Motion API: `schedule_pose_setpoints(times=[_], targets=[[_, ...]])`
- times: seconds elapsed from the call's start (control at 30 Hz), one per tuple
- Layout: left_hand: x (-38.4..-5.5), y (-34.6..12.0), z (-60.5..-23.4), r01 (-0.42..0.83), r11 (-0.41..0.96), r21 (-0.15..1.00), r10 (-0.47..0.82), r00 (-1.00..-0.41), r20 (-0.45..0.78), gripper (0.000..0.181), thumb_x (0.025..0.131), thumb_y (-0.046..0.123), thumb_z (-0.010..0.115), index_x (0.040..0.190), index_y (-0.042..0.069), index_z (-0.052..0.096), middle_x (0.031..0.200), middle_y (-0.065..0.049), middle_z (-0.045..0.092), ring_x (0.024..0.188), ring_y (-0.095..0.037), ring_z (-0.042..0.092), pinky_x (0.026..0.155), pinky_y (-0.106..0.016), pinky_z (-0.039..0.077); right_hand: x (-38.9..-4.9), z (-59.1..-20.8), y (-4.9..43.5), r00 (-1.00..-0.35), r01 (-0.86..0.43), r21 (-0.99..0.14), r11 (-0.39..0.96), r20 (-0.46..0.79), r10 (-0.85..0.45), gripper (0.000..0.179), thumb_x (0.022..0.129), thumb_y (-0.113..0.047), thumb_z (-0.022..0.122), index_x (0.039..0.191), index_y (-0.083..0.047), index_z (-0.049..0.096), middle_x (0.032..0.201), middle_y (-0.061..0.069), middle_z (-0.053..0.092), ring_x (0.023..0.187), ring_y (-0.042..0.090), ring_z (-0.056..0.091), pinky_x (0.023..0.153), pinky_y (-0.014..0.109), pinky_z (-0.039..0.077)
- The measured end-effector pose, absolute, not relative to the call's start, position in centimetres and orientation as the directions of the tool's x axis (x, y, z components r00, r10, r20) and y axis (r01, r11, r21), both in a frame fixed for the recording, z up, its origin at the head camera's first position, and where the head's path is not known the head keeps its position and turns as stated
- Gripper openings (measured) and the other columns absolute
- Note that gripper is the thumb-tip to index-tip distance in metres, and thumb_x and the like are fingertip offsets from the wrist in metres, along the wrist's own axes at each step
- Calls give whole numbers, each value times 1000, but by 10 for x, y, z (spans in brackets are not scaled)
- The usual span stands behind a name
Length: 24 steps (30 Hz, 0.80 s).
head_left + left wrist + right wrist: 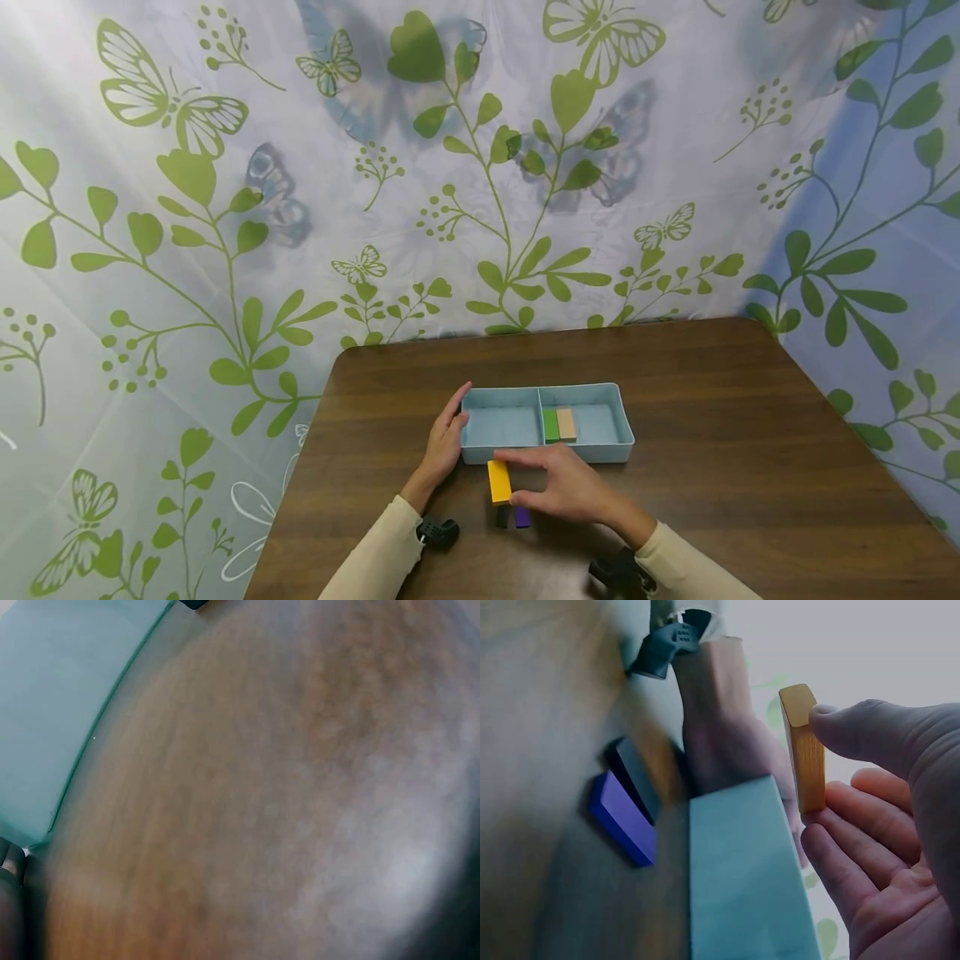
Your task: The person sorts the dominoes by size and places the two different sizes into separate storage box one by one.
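Note:
My right hand (564, 485) pinches a yellow wooden block (499, 482) between thumb and fingertips, just in front of a light blue two-compartment box (585, 453). In the right wrist view the yellow block (808, 761) stands upright between thumb and fingers, raised off the table. My left hand (444, 442) rests against the left end of the box with its fingers extended. Below the yellow block, a purple block (522, 517) and a black block (502, 516) lie side by side on the table. The left wrist view is mostly blurred, with part of the box (60, 697) at its left.
A green block (551, 426) and a beige block (566, 424) lie together in the box's right compartment, against the divider (541, 417). The brown wooden table (712, 375) reaches back to a hanging cloth (465, 233) patterned with leaves and butterflies.

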<state>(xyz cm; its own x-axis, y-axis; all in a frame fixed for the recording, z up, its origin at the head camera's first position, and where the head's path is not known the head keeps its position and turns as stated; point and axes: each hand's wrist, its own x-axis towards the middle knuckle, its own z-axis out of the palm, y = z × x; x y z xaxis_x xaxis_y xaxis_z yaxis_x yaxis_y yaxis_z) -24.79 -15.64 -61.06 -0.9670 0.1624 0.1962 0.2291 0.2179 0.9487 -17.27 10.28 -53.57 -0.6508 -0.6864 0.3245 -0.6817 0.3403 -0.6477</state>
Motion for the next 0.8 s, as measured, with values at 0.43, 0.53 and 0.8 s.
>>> schedule_pose_setpoints(times=[0.43, 0.53, 0.8], targets=[[-248, -157, -611, 273, 224, 936, 176, -956, 236, 50, 108, 11, 36, 157, 20, 35, 165, 2, 29, 153, -22, 23, 122, -58, 18, -186, -523, 130, -686, -640, -701, 315, 335, -646, 61, 89, -34, 77, 145, -25, 54, 140, -1, 62, 119, 18, 66, 93, 44, 57], [-248, -157, -612, 275, 223, 935, 177, -955, 238, 50, 108, 11, 36, 157, 20, 35, 165, -1, 28, 154, -22, 22, 122, -59, 18, -187, -522, 136, -696, -631, -708, 317, 335, -635, 61, 89, -33, 77, 145, -25, 54, 139, -1, 63, 119, 18, 66, 93, 47, 56], [-246, -156, -605, 264, 211, 941, 190, -956, 225, 54, 107, 4, 36, 156, 27, 35, 165, 1, 28, 153, -17, 22, 122, -56, 20, -193, -516, 154, -757, -559, -752, 350, 290, -585, 58, 89, -31, 77, 143, -26, 56, 143, -3, 60, 122, 23, 64, 98, 48, 53]])
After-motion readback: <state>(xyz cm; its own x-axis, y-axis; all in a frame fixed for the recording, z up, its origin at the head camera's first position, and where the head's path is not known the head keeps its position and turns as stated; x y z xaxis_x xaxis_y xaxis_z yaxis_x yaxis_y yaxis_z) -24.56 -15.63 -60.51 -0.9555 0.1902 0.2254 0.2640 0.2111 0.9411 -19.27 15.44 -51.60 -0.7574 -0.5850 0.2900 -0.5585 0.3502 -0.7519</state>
